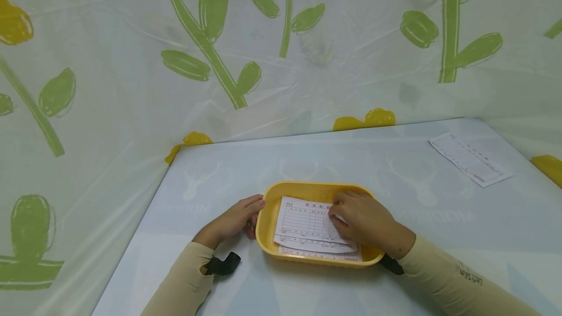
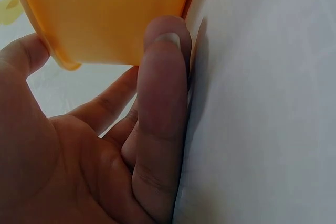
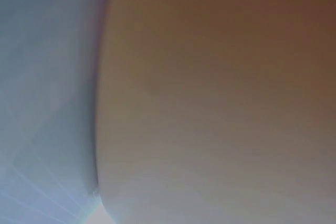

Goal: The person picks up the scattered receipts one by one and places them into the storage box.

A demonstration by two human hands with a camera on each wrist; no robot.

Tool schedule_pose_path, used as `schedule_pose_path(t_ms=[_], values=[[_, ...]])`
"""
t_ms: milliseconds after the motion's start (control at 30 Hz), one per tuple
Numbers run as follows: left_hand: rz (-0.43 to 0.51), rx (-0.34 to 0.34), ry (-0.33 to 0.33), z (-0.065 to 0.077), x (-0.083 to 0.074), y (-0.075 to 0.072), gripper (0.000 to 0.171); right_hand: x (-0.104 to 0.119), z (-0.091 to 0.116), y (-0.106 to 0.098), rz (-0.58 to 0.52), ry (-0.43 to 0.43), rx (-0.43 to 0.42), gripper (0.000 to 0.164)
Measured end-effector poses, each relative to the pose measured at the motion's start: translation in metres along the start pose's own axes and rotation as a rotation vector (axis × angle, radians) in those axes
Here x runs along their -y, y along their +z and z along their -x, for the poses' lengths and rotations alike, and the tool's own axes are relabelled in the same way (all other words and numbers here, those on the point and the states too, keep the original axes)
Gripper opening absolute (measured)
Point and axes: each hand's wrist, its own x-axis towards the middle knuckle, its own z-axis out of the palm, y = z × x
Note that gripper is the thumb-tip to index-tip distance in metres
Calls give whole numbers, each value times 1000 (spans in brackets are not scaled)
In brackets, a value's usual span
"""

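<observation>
A yellow plastic basket sits on the table and holds several printed paper forms, stacked unevenly. My left hand holds the basket's left end. In the left wrist view, the thumb of the left hand touches the rim of the basket, with fingers against the outer wall near the tabletop. Reaching over the right end, my right hand has its fingers curled at the right side of the top form and pinches it; the fingertips are partly hidden. The basket wall blurs across the right wrist view.
Another printed form lies flat at the table's far right. The pale patterned table meets a hanging flower-print sheet along its back and sides. A dark strap is on the left wrist.
</observation>
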Motion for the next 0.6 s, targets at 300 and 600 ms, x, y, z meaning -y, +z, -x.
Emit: schedule_pose_path(t_ms=[300,600], values=[[14,-10,-5,1,-1,2,52,0,1,1,23,14,-17,13],[4,-19,-10,2,-4,2,54,-1,1,1,50,11,-15,15]])
